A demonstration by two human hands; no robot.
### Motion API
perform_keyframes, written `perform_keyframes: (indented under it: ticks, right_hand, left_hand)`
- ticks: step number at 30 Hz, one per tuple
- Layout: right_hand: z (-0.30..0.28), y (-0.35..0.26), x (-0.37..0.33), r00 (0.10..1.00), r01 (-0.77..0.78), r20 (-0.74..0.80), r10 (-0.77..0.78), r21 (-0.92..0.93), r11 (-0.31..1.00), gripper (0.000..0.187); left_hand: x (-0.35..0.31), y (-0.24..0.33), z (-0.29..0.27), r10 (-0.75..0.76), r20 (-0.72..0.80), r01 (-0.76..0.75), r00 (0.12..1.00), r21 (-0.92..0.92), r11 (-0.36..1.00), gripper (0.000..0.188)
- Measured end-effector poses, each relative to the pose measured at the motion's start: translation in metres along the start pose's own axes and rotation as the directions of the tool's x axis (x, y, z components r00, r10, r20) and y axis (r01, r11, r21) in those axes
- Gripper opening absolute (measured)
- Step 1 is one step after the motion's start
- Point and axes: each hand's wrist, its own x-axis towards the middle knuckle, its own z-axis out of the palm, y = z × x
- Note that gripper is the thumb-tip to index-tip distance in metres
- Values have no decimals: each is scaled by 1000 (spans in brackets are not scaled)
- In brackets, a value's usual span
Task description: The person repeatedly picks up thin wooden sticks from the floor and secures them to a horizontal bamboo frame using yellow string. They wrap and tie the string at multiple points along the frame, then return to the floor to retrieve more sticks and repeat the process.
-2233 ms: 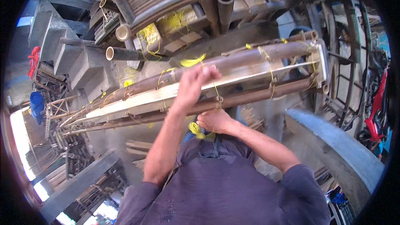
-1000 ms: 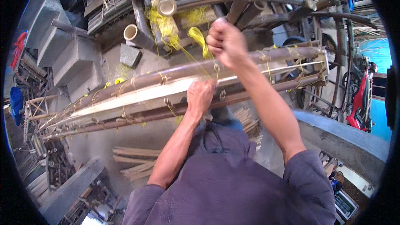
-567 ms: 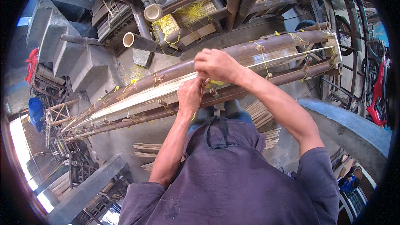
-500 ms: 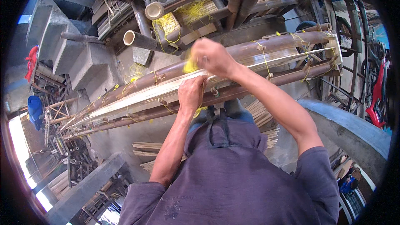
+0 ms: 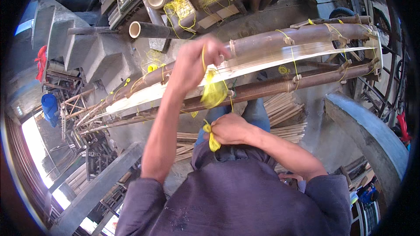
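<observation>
A frame of two long dark bamboo poles, the far pole and the near pole, crosses in front of me, with pale bamboo strips stretched between them. Over the far pole my left hand is closed, slightly blurred, with yellow string running across it. A blurred yellow string bundle hangs just below that hand. Close to my body, on the near side of the frame, my right hand grips another yellow string bundle. A taut string rises from near this hand to the near pole.
Cut bamboo slats lie on the floor beside my legs. Beyond the frame stand thick bamboo pieces and a pile of yellow string. Concrete steps are at the left. A curved concrete edge lies at the right.
My left hand has lifted off the strips and moved up over the far pole. My right hand has come down from above the frame to near my body. The view has shifted somewhat.
</observation>
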Motion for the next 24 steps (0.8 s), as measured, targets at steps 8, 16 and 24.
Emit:
perform_keyframes:
  ticks: [8, 16, 24]
  right_hand:
    - [4, 3, 19, 992, -119, -13, 124, -383, 916, 43]
    - [121, -51, -54, 330, -666, -824, 461, 142, 732, 76]
    - [221, -61, 7, 445, -587, -576, 686, 391, 709, 35]
  left_hand:
    - [88, -134, 0, -262, 291, 337, 920, -249, 908, 41]
    - [-54, -230, -239, -535, 293, 389, 792, 432, 813, 67]
    - [-23, -220, -239, -286, -103, 267, 953, 735, 623, 58]
